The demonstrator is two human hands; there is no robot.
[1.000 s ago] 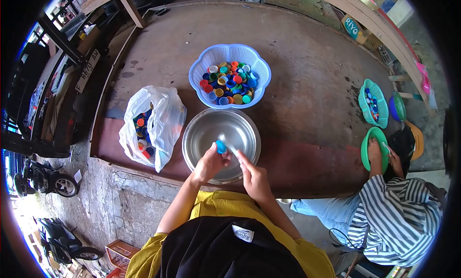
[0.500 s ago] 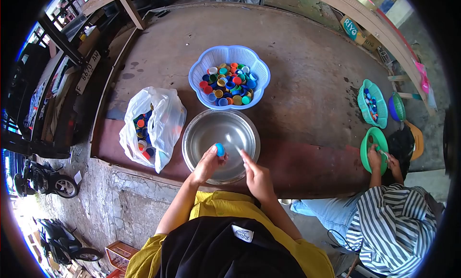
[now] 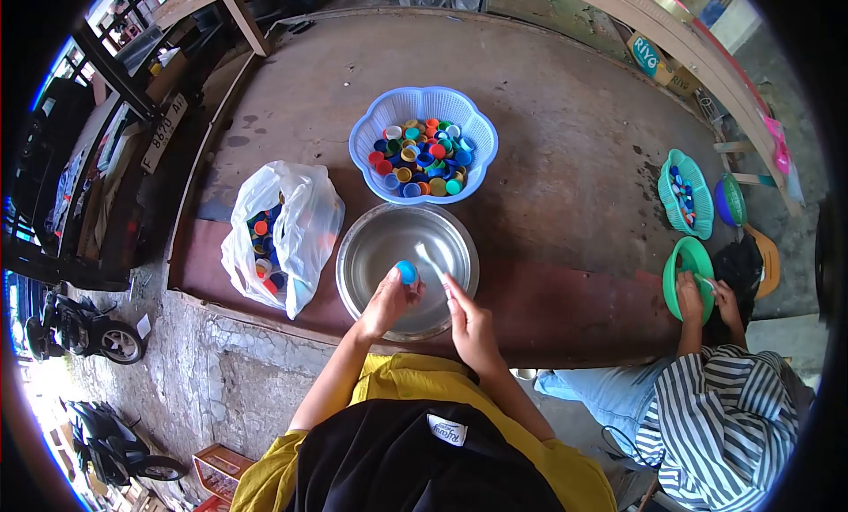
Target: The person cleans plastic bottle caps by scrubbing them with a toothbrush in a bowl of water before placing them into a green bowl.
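Between the fingertips of my left hand [image 3: 382, 309] is a blue bottle cap [image 3: 406, 272], pinched over the metal bowl [image 3: 364, 238]. My right hand [image 3: 475, 331] is closed on a slim white toothbrush [image 3: 431, 261], its pale head pointing up and left, apart from the cap. The bowl stands at the table's near edge; what lies in its bottom is hard to make out. Behind it, a light-blue scalloped basket [image 3: 488, 141] holds many coloured bottle caps [image 3: 424, 159]. To the left sits a white plastic bag [image 3: 305, 225], open, with more caps inside.
On the right, a person in a striped shirt [image 3: 733, 415] works with both hands at a green bowl [image 3: 673, 269]. Beyond it stands a turquoise basket [image 3: 700, 189] of caps. The brown table [image 3: 565, 114] has a wooden rail [image 3: 636, 13] along its far side.
The toothbrush's head has shifted slightly down and left inside the bowl area's view. My left hand keeps the blue cap almost in place. The neighbour's hands have moved a little.
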